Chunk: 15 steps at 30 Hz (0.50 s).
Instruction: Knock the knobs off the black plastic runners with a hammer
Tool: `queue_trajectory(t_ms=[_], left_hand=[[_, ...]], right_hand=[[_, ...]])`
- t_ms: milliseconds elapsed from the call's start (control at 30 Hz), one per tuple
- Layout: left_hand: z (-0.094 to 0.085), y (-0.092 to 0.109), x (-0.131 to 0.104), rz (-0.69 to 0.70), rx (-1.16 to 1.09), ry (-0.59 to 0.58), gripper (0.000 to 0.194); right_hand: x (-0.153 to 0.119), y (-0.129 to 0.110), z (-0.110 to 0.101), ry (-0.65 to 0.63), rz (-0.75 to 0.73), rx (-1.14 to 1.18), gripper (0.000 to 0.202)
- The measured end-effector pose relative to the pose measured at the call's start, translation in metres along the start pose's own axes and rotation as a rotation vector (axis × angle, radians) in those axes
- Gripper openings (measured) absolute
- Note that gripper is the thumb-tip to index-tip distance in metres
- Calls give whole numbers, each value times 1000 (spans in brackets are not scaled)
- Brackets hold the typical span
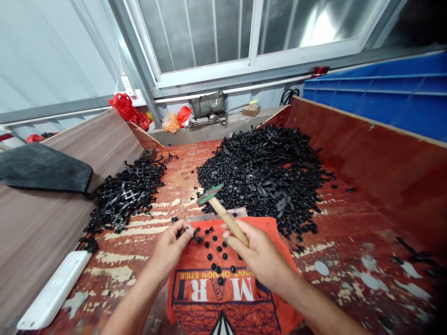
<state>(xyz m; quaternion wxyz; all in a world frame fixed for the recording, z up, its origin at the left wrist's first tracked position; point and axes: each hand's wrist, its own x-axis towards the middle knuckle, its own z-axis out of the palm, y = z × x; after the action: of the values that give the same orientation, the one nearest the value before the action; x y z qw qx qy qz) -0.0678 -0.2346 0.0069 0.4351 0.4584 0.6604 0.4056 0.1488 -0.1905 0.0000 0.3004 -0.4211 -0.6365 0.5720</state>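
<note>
While the right hand is wrapped around the wooden handle of a hammer, the left hand is narrowed to a pinch on a small black part, mostly hidden by the fingers. The hammer slants away to the left, its green-edged head beyond the two hands and in front of the near edge of a large black pile. Between and below the hands, loose black studs lie scattered on an orange cloth with printed lettering, spread over the worn red desk. A flat slab shows at the cloth's far edge. A smaller black heap sits against the left board, with a white case nearer.
</note>
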Motion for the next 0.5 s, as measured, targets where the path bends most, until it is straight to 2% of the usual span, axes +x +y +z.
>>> queue_trajectory(t_ms=[100,233,367,500], left_hand=[[-8,-11,11,-9,95,-6,34],[-1,-25,25,-42,125,-23,32],[6,-30,37,-115,79,-35,35],[7,-29,45,-160,117,-77,34]], right_hand=[[-16,14,-24,31,-3,-201,17],[-41,39,-47,34,63,-279,18],[-57,55,-57,17,107,-292,19],[-57,59,-58,25,100,-298,20]])
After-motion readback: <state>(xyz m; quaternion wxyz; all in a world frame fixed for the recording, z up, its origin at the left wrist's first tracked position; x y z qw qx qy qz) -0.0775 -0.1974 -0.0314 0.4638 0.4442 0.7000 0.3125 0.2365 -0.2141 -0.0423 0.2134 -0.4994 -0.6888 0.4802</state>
